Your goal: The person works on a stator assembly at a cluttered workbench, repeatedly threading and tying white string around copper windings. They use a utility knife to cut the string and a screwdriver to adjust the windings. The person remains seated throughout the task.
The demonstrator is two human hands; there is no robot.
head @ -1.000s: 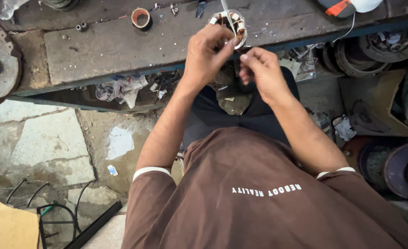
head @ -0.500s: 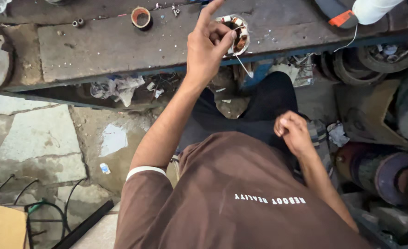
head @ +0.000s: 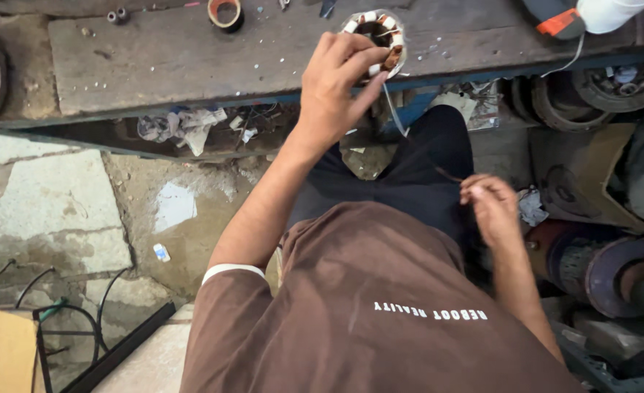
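Motor coil ring [head: 375, 35], a round core wound with copper wire and white insulation, sits at the near edge of the wooden worktop [head: 154, 58], just above the person's lap. We see the left hand [head: 336, 87] raised to it, fingers curled, with the thumb and forefinger pinched on the ring's near rim; the grip is narrow and closed on the ring. A thin wire [head: 391, 109] hangs down from the ring past the worktop's edge and runs toward the lap. We see the right hand [head: 490, 207] well apart from the ring, low beside the right thigh, its fingertips pinched together on what looks like the far end of a fine wire; the strand there is too thin for us to follow with certainty.

On the worktop, a small roll of tape [head: 225, 12] lies to the left of the ring, and two small metal nuts [head: 116, 14] lie farther left. A white bottle [head: 609, 11] stands at the right end, beside an orange-handled tool [head: 558, 20]. Under the worktop we see crumpled rags [head: 180, 127]. Dark metal discs and rotors [head: 613, 269] are stacked on the floor to the person's right. Black cables [head: 67, 320] lie on the stone floor at lower left.
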